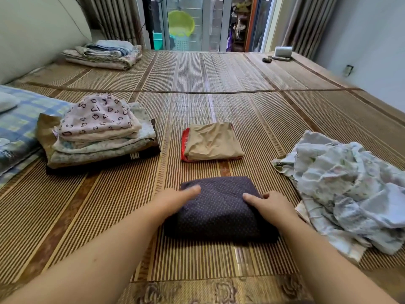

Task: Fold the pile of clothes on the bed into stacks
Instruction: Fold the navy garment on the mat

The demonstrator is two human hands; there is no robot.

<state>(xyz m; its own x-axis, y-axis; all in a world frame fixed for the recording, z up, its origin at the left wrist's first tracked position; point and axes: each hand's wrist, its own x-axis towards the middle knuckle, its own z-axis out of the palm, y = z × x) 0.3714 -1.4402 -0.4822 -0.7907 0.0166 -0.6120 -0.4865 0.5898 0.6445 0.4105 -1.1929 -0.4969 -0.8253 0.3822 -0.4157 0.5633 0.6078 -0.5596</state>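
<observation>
A folded dark dotted garment (pixel 219 211) lies on the bamboo mat (pixel 219 106) right in front of me. My left hand (pixel 175 200) rests on its left side and my right hand (pixel 267 205) clasps its right side, fingers curled over the cloth. Beyond it sits a folded tan garment (pixel 212 141) on top of a red one. To the left stands a stack of folded clothes (pixel 98 132), topped by a pink heart-print piece. A crumpled pile of pale floral clothes (pixel 350 189) lies unfolded to the right.
Folded blankets (pixel 105 54) lie at the far left by a cream headboard. A blue checked pillow (pixel 19 132) is at the left edge. A small white box (pixel 283 52) and a dark object sit at the far right corner. Glass doors and curtains stand behind the bed.
</observation>
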